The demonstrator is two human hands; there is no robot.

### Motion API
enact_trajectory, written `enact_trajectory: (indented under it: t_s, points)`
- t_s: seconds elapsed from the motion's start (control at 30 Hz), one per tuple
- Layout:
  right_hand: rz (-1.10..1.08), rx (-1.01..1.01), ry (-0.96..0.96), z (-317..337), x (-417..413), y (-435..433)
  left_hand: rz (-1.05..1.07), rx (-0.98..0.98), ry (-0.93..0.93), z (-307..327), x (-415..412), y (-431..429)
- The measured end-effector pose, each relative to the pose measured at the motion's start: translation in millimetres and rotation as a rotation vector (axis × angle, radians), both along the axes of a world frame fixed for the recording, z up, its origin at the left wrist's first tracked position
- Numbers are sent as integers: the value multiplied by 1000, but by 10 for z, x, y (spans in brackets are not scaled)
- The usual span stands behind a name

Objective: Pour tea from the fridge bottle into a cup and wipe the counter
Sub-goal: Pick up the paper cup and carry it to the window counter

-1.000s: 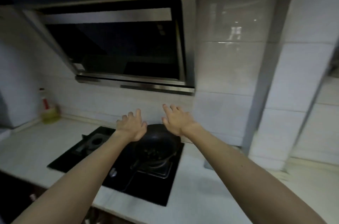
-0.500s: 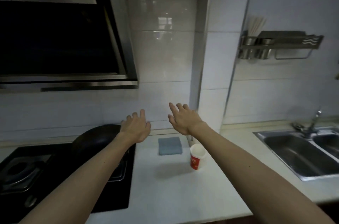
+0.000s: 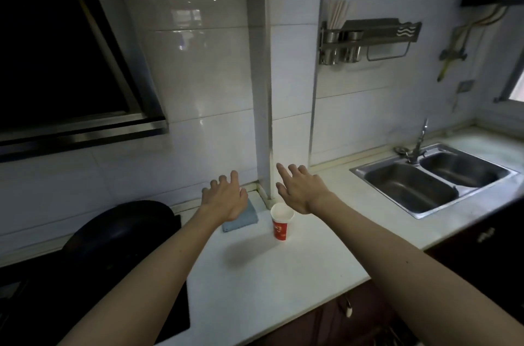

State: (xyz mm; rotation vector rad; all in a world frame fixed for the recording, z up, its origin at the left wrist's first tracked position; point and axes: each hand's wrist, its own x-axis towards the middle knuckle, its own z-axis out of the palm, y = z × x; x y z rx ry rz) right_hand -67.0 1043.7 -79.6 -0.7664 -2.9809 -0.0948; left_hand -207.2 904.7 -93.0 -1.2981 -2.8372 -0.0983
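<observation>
Partly, the splayed left hand (image 3: 226,199) hides the cloth (image 3: 244,218); right hand (image 3: 302,191) splayed, empty.

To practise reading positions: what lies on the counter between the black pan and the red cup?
A blue cloth by the wall, partly hidden by the left hand; the rest is bare white counter. The head view shows this.

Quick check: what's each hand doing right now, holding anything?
Left hand: open, fingers spread, holding nothing, in front of the blue cloth.
Right hand: open, holding nothing, above the red cup.
</observation>
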Motion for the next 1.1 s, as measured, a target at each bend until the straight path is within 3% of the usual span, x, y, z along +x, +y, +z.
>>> enact_trajectory:
  t_s: [0.53,0.8,1.1]
  points:
    - [40,-79,-89,-524,-178,1020,72,-2,-47,-342,-60,961]
    - [179,-141,-114,-1046,-436,1498,235,7,-144,-826,-210,1265]
    - [207,-322,-162,-1827,-603,1643,265,-36,-241,-1440,-288,1336]
